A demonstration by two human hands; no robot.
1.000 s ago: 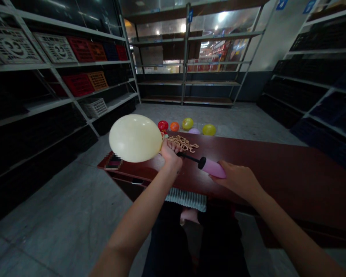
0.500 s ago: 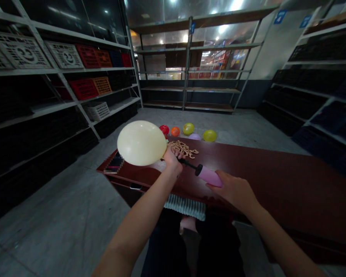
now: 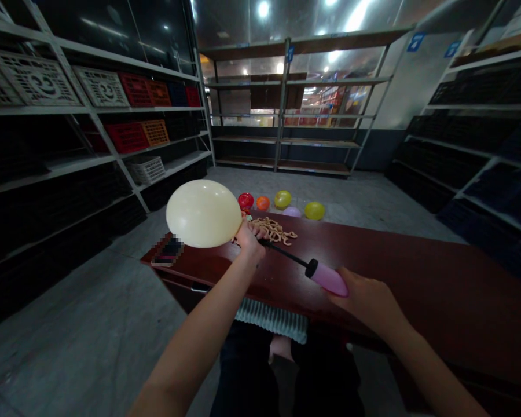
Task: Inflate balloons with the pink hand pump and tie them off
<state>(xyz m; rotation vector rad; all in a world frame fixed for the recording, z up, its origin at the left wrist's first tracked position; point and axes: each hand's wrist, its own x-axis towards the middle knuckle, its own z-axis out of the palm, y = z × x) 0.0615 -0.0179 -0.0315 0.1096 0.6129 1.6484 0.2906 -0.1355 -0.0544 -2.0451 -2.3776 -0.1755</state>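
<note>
A pale cream balloon (image 3: 203, 213), large and rounded, sits at the left end of a hand pump. My left hand (image 3: 250, 242) is closed around the balloon's neck and the pump's near end, so the nozzle is hidden. From there a black rod (image 3: 289, 253) runs right to the pump's pink part (image 3: 330, 279). My right hand (image 3: 364, 295) grips that pink part. Behind my left hand, a pile of tan, curly strips (image 3: 275, 230) lies on the dark red table (image 3: 399, 260).
Red (image 3: 245, 201), orange (image 3: 263, 202), yellow (image 3: 283, 199) and lilac balloons (image 3: 292, 212) rest beyond the table. A blurred phone-like object (image 3: 168, 250) lies at its left corner. Shelves with crates (image 3: 132, 136) stand left; a metal rack (image 3: 282, 110) stands behind.
My right hand has drawn the pink part away to the right and down, exposing more black rod. My left hand and the cream balloon have shifted slightly left.
</note>
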